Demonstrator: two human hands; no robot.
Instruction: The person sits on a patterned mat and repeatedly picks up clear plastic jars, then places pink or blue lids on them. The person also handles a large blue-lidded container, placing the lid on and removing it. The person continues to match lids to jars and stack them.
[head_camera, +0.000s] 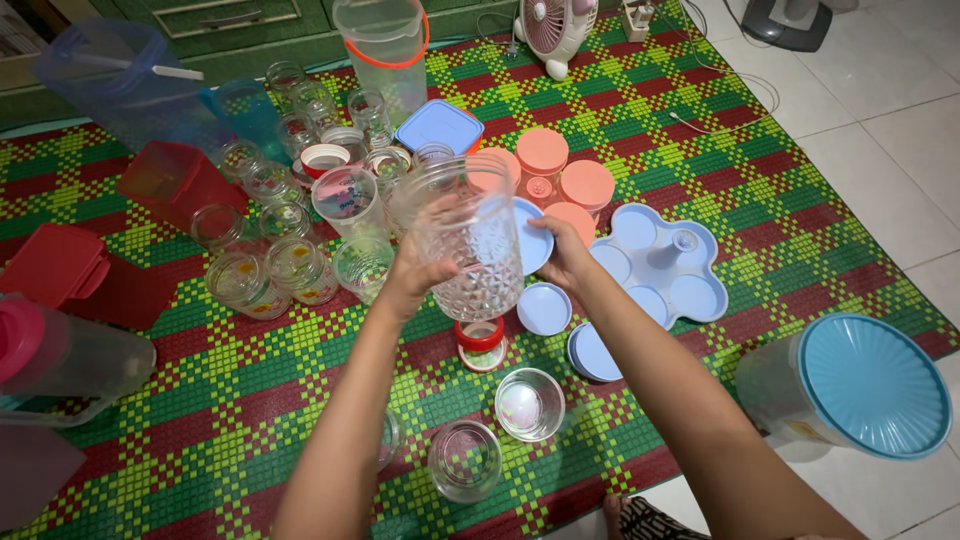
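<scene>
Two small glass cups (497, 432) sit closest, mouths up on the green-and-red woven mat (250, 380). Above them the left hand (420, 265) wraps round a tall patterned clear jar (470, 240), lifted off the mat and tilted slightly, while the right hand (565, 250) pinches a pale blue lid (530, 245) just beside it. Glass jars (270, 270) crowd the left, peach lids (560, 170) and a blue flower-shaped tray (660, 265) hem in the right.

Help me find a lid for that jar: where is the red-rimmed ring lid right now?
In the head view, the red-rimmed ring lid lies on the woven mat, centre, directly below the patterned clear jar held in both hands, left of a round blue lid.
</scene>
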